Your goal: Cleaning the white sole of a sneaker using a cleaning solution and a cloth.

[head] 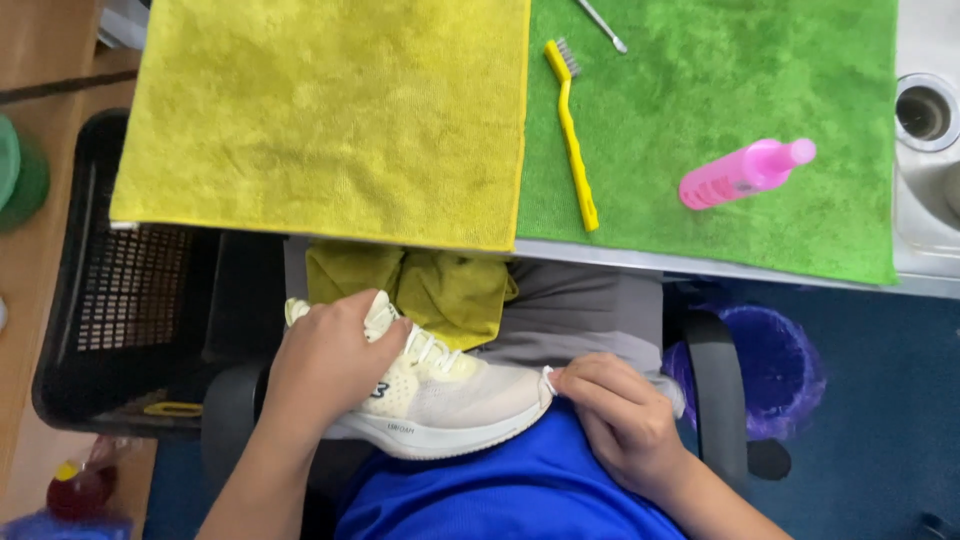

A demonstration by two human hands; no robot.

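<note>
A white sneaker (pixel 455 400) lies on its side across my lap, toe pointing right. My left hand (pixel 325 360) grips it around the heel and ankle opening. My right hand (pixel 620 415) pinches a small white cloth (pixel 665 385) against the toe of the sneaker. A crumpled olive-yellow cloth (pixel 445 285) sits on my lap just behind the sneaker.
On the table lie a yellow towel (pixel 330 110) and a green towel (pixel 720 100) bearing a yellow brush (pixel 572 135), a pink bottle (pixel 745 172) and a metal tool (pixel 602 25). A black basket (pixel 120 300) stands left, a purple bin (pixel 780 365) right, a sink drain (pixel 925 112) far right.
</note>
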